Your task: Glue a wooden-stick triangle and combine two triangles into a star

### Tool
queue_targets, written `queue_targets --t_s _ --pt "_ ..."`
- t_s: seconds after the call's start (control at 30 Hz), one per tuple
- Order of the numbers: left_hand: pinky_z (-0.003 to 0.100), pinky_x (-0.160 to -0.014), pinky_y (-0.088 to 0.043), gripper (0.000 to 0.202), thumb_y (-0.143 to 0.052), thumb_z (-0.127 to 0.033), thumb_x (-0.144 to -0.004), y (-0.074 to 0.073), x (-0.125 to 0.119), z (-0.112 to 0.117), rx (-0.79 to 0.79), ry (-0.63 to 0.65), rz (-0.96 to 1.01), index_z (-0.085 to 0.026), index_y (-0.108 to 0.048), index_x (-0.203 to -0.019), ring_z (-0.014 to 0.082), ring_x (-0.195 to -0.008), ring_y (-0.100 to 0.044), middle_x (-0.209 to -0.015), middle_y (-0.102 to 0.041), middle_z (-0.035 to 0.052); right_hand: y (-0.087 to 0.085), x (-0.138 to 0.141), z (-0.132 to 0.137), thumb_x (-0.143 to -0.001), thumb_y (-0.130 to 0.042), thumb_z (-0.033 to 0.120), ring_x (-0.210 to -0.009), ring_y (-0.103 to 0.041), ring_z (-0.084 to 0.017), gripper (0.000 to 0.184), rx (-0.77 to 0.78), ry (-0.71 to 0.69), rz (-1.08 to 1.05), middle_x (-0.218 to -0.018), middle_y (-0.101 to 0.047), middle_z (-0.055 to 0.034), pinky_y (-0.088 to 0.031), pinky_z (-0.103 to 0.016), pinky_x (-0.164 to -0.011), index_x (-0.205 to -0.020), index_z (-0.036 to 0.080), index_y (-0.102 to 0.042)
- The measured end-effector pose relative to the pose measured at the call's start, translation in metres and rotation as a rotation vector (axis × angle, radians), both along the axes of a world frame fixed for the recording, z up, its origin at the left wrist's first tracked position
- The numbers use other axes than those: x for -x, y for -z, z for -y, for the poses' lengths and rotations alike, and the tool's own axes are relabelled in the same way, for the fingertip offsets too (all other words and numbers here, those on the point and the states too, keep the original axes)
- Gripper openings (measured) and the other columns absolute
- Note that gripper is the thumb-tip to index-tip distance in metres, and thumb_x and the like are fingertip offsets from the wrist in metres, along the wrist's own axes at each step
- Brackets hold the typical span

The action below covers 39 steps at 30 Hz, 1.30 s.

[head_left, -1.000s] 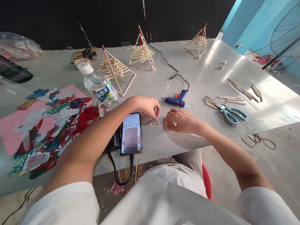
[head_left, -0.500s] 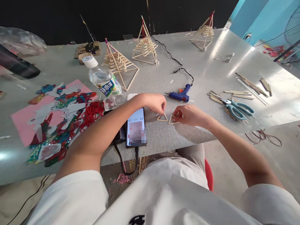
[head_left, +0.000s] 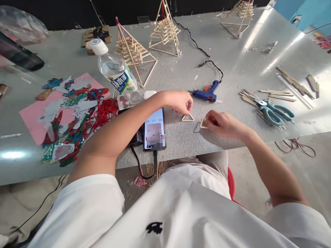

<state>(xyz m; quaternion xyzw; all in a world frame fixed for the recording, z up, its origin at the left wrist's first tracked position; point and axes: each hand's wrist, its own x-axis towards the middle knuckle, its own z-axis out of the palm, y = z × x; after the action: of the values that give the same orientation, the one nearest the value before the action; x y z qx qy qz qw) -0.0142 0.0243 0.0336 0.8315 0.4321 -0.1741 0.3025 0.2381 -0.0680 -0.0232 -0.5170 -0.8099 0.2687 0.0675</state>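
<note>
Pinching a small stick triangle (head_left: 187, 117) flat on the table (head_left: 232, 44), the left hand (head_left: 181, 101) works beside the right hand (head_left: 222, 123), whose fingers clamp a second triangle (head_left: 203, 123) lifted at its 4 o'clock. Three finished stick pyramids (head_left: 165, 31) stand at 12 o'clock; these pieces remain unjoined.

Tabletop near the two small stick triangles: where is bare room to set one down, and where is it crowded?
Bare grey table lies in front of the left hand and right hand, between the phone and the table's near edge. Another bare patch lies between the glue gun and the scissors. The paper scraps crowd the left, cut sticks the right.
</note>
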Motion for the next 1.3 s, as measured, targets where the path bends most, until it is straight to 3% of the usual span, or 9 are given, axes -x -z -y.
queue_targets --t_s 0.07,0.2,0.37,0.7,0.9,1.1,1.3 --pt "0.033 -0.07 -0.043 0.027 -0.075 -0.029 -0.09 0.001 -0.001 0.0 0.003 -0.004 0.009 -0.019 -0.084 -0.113 0.0188 -0.064 -0.061 -0.065 -0.068 -0.0011 0.011 -0.006 0.006 -0.106 -0.061 0.045 -0.065 -0.053 -0.017 0.019 -0.019 0.089 -0.167 -0.073 -0.065 0.0018 -0.04 -0.033 -0.069 -0.101 0.027 -0.059" --pt "0.035 -0.071 -0.043 0.026 -0.077 -0.03 -0.088 0.001 0.0 -0.001 0.031 0.0 0.047 -0.021 -0.085 -0.11 0.0199 -0.063 -0.059 -0.064 -0.066 -0.0007 0.027 -0.012 0.021 -0.106 -0.065 0.068 -0.064 -0.048 -0.015 0.041 -0.027 0.233 -0.469 -0.074 -0.059 0.0035 -0.04 -0.032 -0.063 -0.1 0.029 -0.054" --pt "0.035 -0.069 -0.041 0.017 -0.079 -0.031 -0.086 0.004 0.001 -0.003 0.075 0.034 0.1 -0.023 -0.084 -0.1 0.019 -0.062 -0.057 -0.062 -0.064 -0.0017 0.03 -0.009 0.026 -0.104 -0.071 0.079 -0.059 -0.043 -0.015 0.051 -0.062 0.297 -0.587 -0.07 -0.053 0.0064 -0.037 -0.033 -0.059 -0.103 0.03 -0.054" --pt "0.036 -0.071 -0.038 0.024 -0.081 -0.038 -0.083 0.006 0.001 -0.007 0.055 0.077 0.163 -0.024 -0.093 -0.099 0.0187 -0.068 -0.055 -0.07 -0.067 0.0006 0.035 -0.007 0.025 -0.106 -0.07 0.073 -0.058 -0.05 -0.016 0.044 -0.164 0.262 -0.528 -0.07 -0.063 0.0035 -0.041 -0.033 -0.06 -0.107 0.029 -0.062" --pt "0.034 -0.072 -0.037 0.019 -0.084 -0.038 -0.089 0.007 -0.003 -0.002 0.061 0.083 0.154 -0.023 -0.092 -0.099 0.0167 -0.07 -0.053 -0.068 -0.063 -0.002 0.035 -0.006 0.031 -0.112 -0.059 0.055 -0.056 -0.054 -0.016 0.032 -0.351 0.148 -0.314 -0.069 -0.067 0.0016 -0.045 -0.032 -0.065 -0.113 0.026 -0.07" --pt "0.034 -0.07 -0.035 0.021 -0.085 -0.04 -0.089 0.012 -0.005 -0.004 0.076 0.103 0.191 -0.024 -0.094 -0.1 0.0163 -0.069 -0.05 -0.068 -0.061 -0.0022 0.036 -0.004 0.037 -0.117 -0.052 0.052 -0.066 -0.069 -0.02 0.038 -0.449 0.064 -0.144 -0.075 -0.075 -0.0047 -0.048 -0.031 -0.07 -0.116 0.024 -0.078" --pt "0.035 -0.07 -0.033 0.028 -0.085 -0.039 -0.084 0.014 -0.001 -0.006 0.049 0.106 0.27 -0.023 -0.094 -0.105 0.0159 -0.065 -0.048 -0.065 -0.057 -0.0023 0.037 -0.007 0.041 -0.119 -0.051 0.049 -0.061 -0.066 -0.018 0.037 -0.53 0.096 -0.123 -0.071 -0.072 -0.002 -0.048 -0.03 -0.069 -0.117 0.023 -0.078"
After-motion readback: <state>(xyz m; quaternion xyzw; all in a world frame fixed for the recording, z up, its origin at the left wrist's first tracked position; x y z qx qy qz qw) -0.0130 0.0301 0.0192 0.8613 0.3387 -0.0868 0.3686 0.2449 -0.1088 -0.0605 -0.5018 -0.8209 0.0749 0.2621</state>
